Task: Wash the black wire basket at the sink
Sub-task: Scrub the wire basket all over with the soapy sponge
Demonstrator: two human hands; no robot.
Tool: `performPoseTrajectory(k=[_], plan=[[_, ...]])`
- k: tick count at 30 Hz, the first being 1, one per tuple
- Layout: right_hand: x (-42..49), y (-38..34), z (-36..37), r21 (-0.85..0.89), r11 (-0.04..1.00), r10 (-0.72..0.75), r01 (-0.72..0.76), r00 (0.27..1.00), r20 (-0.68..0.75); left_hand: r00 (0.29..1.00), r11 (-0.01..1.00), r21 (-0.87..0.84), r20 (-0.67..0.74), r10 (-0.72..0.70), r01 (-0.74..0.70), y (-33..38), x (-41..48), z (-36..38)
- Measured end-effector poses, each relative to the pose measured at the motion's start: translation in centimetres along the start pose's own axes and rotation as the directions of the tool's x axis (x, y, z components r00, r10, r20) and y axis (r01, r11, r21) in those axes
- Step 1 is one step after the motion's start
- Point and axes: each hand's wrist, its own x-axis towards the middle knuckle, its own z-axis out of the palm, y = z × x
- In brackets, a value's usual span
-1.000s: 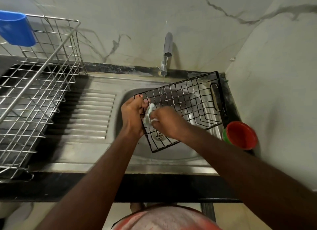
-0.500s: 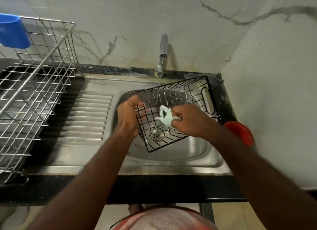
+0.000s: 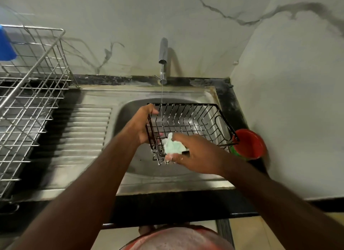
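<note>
The black wire basket (image 3: 193, 119) is held tilted over the steel sink (image 3: 134, 167), its open side facing me. My left hand (image 3: 143, 125) grips its left end wall, fingers curled over the top wire. My right hand (image 3: 193, 153) holds a pale green soapy cloth (image 3: 173, 145) against the basket's near lower edge. A thin stream of water falls from the tap (image 3: 163, 59) onto the basket's back left corner.
A large steel dish rack (image 3: 31, 104) stands on the drainboard at the left, with a blue cup (image 3: 5, 45) hooked on it. A red bowl (image 3: 249, 143) sits at the sink's right edge by the side wall. The black counter edge runs along the front.
The basket has turned from lying flat and angled to tilted with its opening toward me. My right hand with the cloth moved down to the near lower edge.
</note>
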Motion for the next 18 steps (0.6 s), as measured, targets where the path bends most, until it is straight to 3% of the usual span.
performPoseTrajectory(k=[7, 11, 15, 18], plan=[[1.9, 0.4, -4.3, 0.266, 0.964, 0.095, -0.026, 0.963, -0.251, 0.986, 0.986, 0.112, 0.104, -0.131, 0.119, 0.9, 0.6, -0.1], [3.1, 1.7, -7.0, 0.48, 0.877, 0.177, 0.0, 0.93, -0.323, 0.983, 0.976, 0.184, 0.119, -0.138, 0.115, 0.8, 0.3, -0.7], [3.9, 2.9, -8.9, 0.655, 0.744, 0.109, 0.135, 0.942, -0.318, 0.992, 0.944, 0.312, -0.026, 0.124, -0.11, 1.1, -0.1, -2.4], [4.4, 2.9, -9.8, 0.726, 0.662, 0.041, 0.187, 0.958, -0.284, 0.856, 0.758, 0.425, 0.084, 0.511, -0.494, 3.0, -1.8, -2.9]])
